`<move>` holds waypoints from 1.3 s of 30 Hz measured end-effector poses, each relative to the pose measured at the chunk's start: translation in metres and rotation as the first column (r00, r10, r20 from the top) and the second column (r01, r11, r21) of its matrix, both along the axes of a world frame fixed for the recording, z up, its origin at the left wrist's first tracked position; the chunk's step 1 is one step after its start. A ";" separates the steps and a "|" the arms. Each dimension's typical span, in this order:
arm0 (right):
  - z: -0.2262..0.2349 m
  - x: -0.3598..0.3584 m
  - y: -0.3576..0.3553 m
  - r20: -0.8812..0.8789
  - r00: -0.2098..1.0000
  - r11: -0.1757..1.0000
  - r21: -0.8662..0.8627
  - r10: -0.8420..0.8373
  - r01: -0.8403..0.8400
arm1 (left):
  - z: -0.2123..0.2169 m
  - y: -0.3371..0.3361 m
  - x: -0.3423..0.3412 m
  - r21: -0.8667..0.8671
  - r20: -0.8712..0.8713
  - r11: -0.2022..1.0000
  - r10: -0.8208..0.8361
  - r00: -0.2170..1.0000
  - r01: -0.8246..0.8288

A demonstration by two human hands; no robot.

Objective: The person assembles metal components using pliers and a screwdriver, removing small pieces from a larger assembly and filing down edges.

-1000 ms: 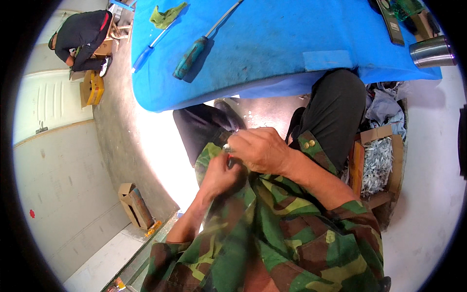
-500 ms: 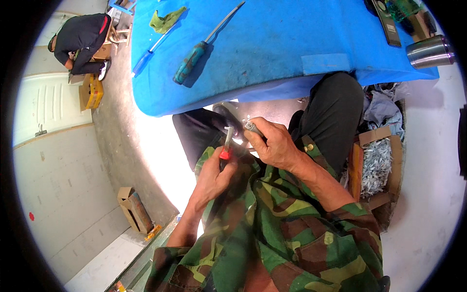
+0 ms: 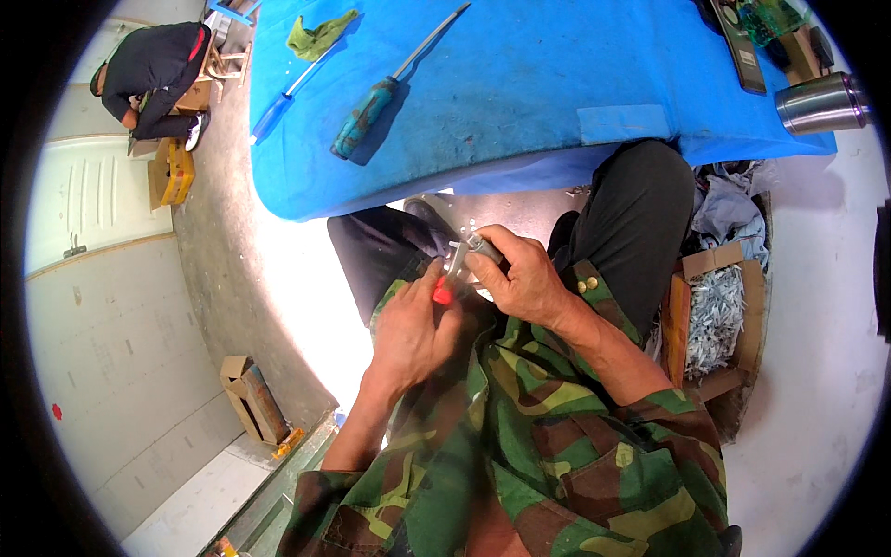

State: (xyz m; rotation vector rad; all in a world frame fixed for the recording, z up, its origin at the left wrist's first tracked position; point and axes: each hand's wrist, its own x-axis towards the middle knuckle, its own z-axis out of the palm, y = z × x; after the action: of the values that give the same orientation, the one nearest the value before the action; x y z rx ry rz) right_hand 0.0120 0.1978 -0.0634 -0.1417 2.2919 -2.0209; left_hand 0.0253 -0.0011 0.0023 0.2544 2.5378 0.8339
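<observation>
In front of my lap, my left hand [image 3: 406, 332] is closed around a small tool with a red part [image 3: 443, 291] and a pale grey, narrow upper end. My right hand [image 3: 527, 278] pinches a short grey metallic piece [image 3: 480, 245] between thumb and fingers; its exact kind is not clear. The tool's pale tip meets or lies just beside this piece; whether they touch I cannot tell. Small pale bits show just beyond the right fingertips. My left fingers partly hide the tool's lower end.
A blue-covered table [image 3: 520, 56] stands ahead, bearing a large screwdriver [image 3: 367, 116], a slimmer blue-handled screwdriver [image 3: 271, 118], a green cloth [image 3: 320, 37] and a steel cup [image 3: 821, 102]. On the right is a cardboard box [image 3: 682, 320] of silvery strips. Another person [image 3: 153, 74] sits bent over at far left.
My left hand has moved slightly up and right, bringing the red-and-grey tool against or close beside the grey piece. Its fingers have shifted forward along the tool. My right hand is nearly still.
</observation>
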 end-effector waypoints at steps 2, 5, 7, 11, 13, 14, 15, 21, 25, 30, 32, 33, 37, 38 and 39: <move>0.000 0.000 0.001 0.052 0.999 0.999 -0.033 0.000 0.001 | -0.006 -0.001 0.001 -0.010 -0.040 1.000 -0.012 0.999 0.012; 0.002 0.001 0.003 0.175 0.984 0.992 -0.129 0.020 0.002 | 0.001 0.002 -0.002 -0.078 -0.024 0.996 -0.049 0.999 0.047; 0.003 0.001 0.003 0.220 0.975 0.975 -0.221 0.033 0.017 | -0.006 0.000 0.000 -0.165 -0.113 0.981 -0.125 0.986 0.105; 0.003 -0.004 0.005 0.232 0.968 0.985 -0.161 0.095 -0.058 | -0.013 -0.001 0.005 -0.293 -0.252 0.947 -0.212 0.944 0.135; -0.003 -0.005 0.007 0.214 0.968 0.987 -0.119 0.134 -0.110 | -0.013 -0.001 0.005 -0.314 -0.250 0.940 -0.216 0.944 0.132; -0.004 -0.004 0.006 0.235 0.964 0.986 -0.133 0.127 -0.098 | -0.013 -0.002 0.004 -0.324 -0.250 0.937 -0.218 0.943 0.131; -0.005 -0.004 0.005 0.255 0.960 0.986 -0.142 0.119 -0.084 | -0.013 -0.002 0.004 -0.318 -0.221 0.938 -0.211 0.952 0.134; -0.009 -0.009 0.011 0.307 0.948 0.973 -0.184 -0.080 0.142 | -0.031 -0.024 0.006 -0.163 -0.141 0.978 -0.152 0.978 0.128; -0.005 -0.007 0.003 0.239 0.966 0.970 -0.197 -0.094 0.143 | -0.034 -0.034 0.007 0.085 0.054 0.992 0.092 0.994 -0.097; 0.009 -0.005 0.004 0.294 0.955 0.980 -0.181 -0.022 0.078 | -0.026 -0.032 0.004 0.283 0.305 0.908 0.221 0.926 -0.309; 0.008 -0.004 0.005 0.270 0.963 0.980 -0.192 -0.005 0.059 | -0.020 -0.028 0.002 0.302 0.329 0.901 0.209 0.921 -0.312; 0.005 -0.004 0.005 0.248 0.969 0.981 -0.186 0.001 0.047 | -0.015 -0.026 0.000 0.289 0.351 0.905 0.203 0.914 -0.312; -0.004 -0.003 0.010 0.275 0.956 0.961 -0.273 0.106 -0.028 | -0.005 -0.013 -0.003 0.292 0.318 0.919 0.169 0.933 -0.266; -0.004 -0.003 0.010 0.289 0.950 0.942 -0.334 0.118 -0.015 | -0.004 -0.013 -0.003 0.274 0.324 0.926 0.166 0.931 -0.261; -0.003 -0.002 0.010 0.302 0.944 0.919 -0.394 0.132 -0.002 | -0.005 -0.013 -0.003 0.256 0.330 0.932 0.164 0.930 -0.256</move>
State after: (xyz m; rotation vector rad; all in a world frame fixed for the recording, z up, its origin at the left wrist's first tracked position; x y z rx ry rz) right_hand 0.0101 0.2077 -0.0668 0.0820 1.6540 -2.2425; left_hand 0.0218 -0.0141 -0.0029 -0.0593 2.1717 1.2374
